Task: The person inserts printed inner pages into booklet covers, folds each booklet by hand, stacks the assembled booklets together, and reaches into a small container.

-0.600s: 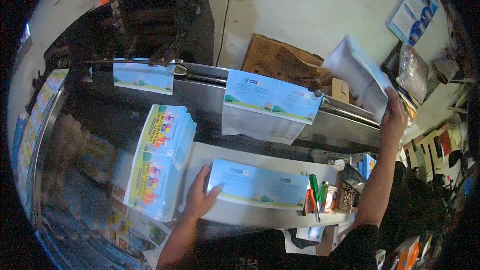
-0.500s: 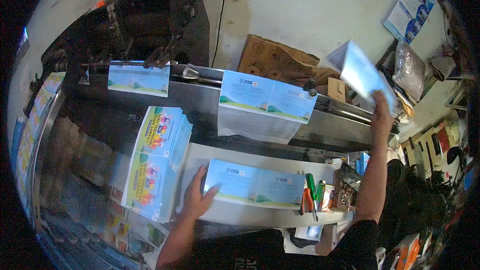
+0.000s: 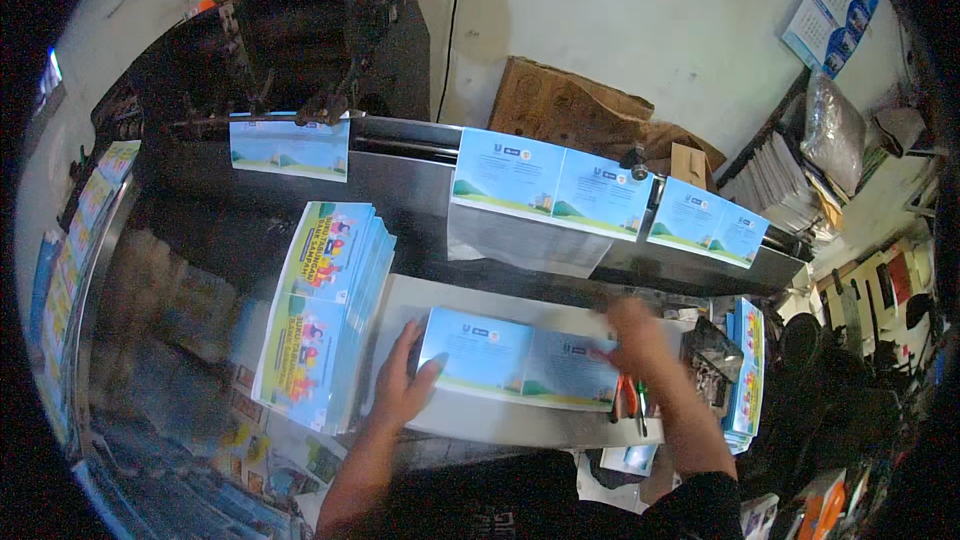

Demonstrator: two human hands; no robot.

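A stack of printed light-blue cover sheets [image 3: 478, 345] with a green landscape strip lies on the white table. Beside its left end rests my left hand [image 3: 405, 385], fingers stretched out and thumb over the edge of the top sheet. Over the right end comes my right hand [image 3: 643, 348], smeared by motion, so its grip cannot be made out. Along the metal rail of the machine hang folded sheets: a left one [image 3: 290, 152], a middle one [image 3: 550, 183] with a plain whitish sheet [image 3: 525, 240] below it, and a right one [image 3: 708, 224].
A tall stack of colourful covers [image 3: 318, 315] stands left of the table. Red-handled pliers [image 3: 627, 398] lie by my right wrist, and another stack of covers [image 3: 745, 370] stands farther right. Dark machinery [image 3: 290, 40] rises at the back left; brown cardboard [image 3: 575, 110] leans behind the rail.
My right hand has come down from the upper right, where it held a sheet, to the stack's right end. A sheet now hangs on the rail's right part. My left hand stays by the stack.
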